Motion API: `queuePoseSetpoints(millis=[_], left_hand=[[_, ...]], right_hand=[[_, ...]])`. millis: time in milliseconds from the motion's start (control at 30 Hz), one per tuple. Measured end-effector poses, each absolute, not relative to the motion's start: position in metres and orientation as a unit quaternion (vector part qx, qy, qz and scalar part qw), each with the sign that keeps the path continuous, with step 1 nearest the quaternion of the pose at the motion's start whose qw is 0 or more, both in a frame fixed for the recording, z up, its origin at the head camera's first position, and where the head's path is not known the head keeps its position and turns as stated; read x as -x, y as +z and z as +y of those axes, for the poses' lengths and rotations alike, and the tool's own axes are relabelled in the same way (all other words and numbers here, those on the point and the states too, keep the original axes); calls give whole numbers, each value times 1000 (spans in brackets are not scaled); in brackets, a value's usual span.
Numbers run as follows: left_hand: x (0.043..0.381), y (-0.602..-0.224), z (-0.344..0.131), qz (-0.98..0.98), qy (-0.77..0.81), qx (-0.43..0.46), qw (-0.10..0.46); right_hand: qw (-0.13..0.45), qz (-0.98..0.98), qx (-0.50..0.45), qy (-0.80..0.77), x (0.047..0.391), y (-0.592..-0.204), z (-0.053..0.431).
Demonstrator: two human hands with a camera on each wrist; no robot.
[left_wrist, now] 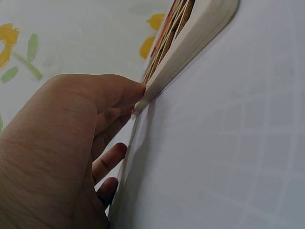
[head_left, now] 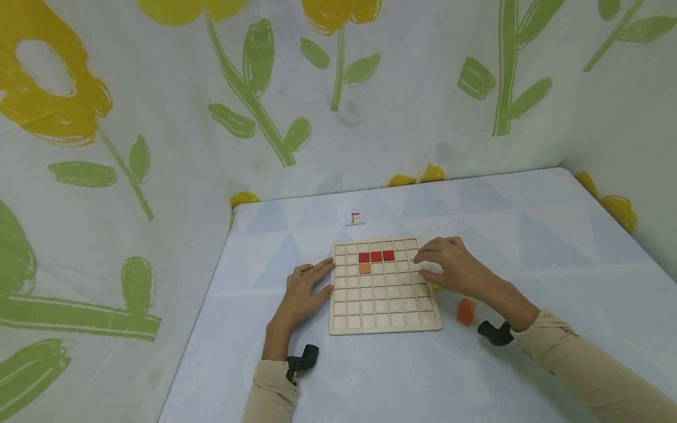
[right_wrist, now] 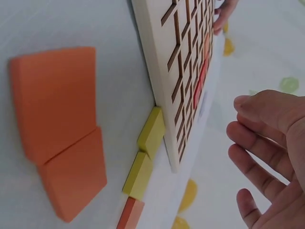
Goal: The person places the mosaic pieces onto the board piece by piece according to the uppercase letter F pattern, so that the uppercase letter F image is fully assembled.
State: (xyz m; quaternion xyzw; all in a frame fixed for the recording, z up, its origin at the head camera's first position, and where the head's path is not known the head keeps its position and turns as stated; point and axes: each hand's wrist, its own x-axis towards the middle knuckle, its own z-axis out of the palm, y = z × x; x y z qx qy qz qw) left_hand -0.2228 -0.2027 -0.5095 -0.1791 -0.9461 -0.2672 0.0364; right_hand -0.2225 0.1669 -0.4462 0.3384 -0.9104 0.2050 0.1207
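A wooden grid board (head_left: 399, 321) lies flat on the table. In its upper rows sit a row of red square tiles (head_left: 376, 257) and, under the leftmost one, an orange tile (head_left: 365, 268). My left hand (head_left: 304, 296) touches the board's left edge with thumb and fingertips, fingers fairly straight. Over the right edge hovers my right hand (head_left: 455, 267), its fingers loosely bent and apart. Nothing shows between them in the right wrist view. Below that hand, yellow tiles (right_wrist: 138, 174) lie beside the board, and two orange tiles (right_wrist: 71, 105) lie farther out, touching each other.
Behind the board lies a small card (head_left: 355, 217) with a coloured grid pattern. Another orange-red tile (right_wrist: 129, 213) is partly cut off beyond the yellow ones. A flower-printed cloth (head_left: 174, 117) hangs around the table's back and sides.
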Motion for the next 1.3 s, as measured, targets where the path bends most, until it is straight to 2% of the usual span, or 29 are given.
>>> queuePoseSetpoints(millis=[333, 767, 1000, 1300], left_hand=[[225, -509, -204, -945, -270, 182, 38], [226, -507, -204, -947, -267, 175, 31], [223, -509, -204, -946, -272, 176, 31], [224, -512, -203, -945, -274, 178, 30]], right_hand=[[136, -915, -329, 192, 217, -445, 186], [113, -931, -285, 196, 212, -447, 214], [130, -927, -286, 204, 213, -455, 228], [90, -946, -251, 186, 214, -463, 237]])
